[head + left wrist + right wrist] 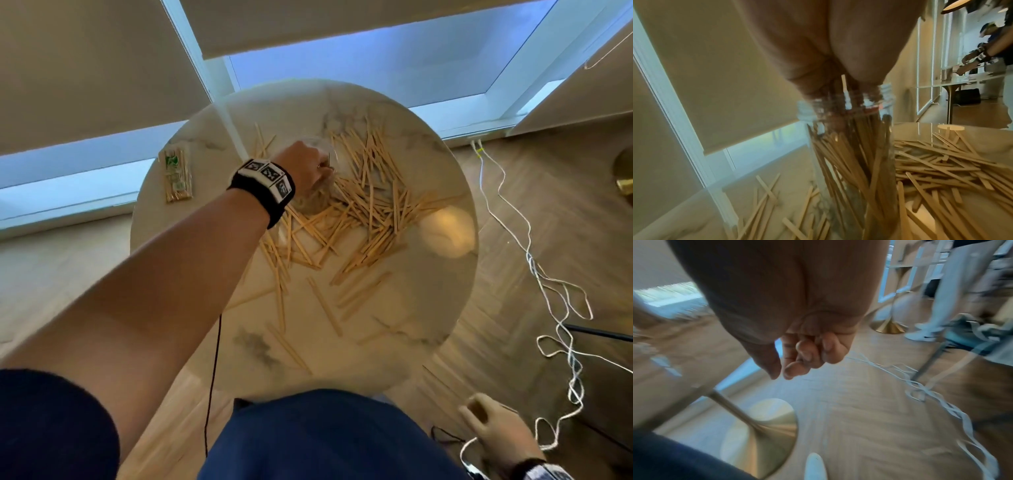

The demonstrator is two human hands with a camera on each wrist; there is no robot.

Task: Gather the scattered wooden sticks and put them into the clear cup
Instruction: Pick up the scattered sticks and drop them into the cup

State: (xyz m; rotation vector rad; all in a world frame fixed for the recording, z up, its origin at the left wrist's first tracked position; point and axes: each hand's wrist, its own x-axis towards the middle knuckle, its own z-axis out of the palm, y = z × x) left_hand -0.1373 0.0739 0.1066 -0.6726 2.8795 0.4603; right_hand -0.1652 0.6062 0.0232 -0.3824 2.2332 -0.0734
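Observation:
Many flat wooden sticks lie scattered over the round marble table; the left wrist view shows the pile beside the cup. The clear cup stands upright among them at the table's middle. My left hand is curled over its mouth and grips the top of a bundle of sticks that fans out inside the cup. One stick pokes up between the fingers. My right hand hangs below the table's near right edge, loosely curled and holding nothing.
A wrapped packet of sticks lies at the table's left edge. White cable loops over the wooden floor on the right. The table's gold base stands below. Another person works at a far table.

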